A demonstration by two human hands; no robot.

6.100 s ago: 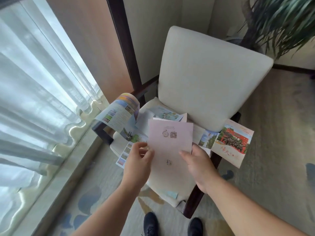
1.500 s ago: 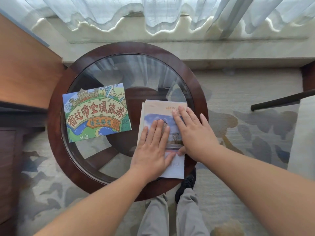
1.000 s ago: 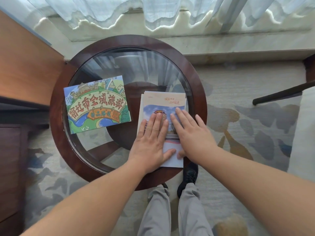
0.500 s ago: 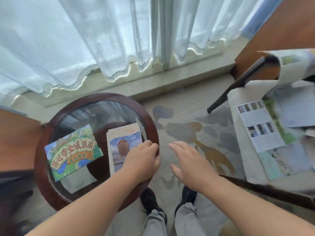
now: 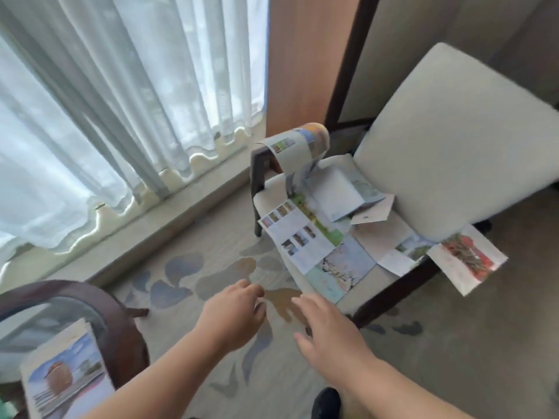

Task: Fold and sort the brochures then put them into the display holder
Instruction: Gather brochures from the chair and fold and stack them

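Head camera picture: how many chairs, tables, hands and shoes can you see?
Chair: 1
Round glass table: 1
Hands: 2, the left hand and the right hand
Shoe: 1
Total: 5

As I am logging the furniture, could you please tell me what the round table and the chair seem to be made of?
Round table: dark glossy rim, likely varnished wood, around a see-through top with pale reflections, probably glass. Chair: cream matte padded back and seat, fabric or leatherette, hard to tell; dark frame looks like stained wood.
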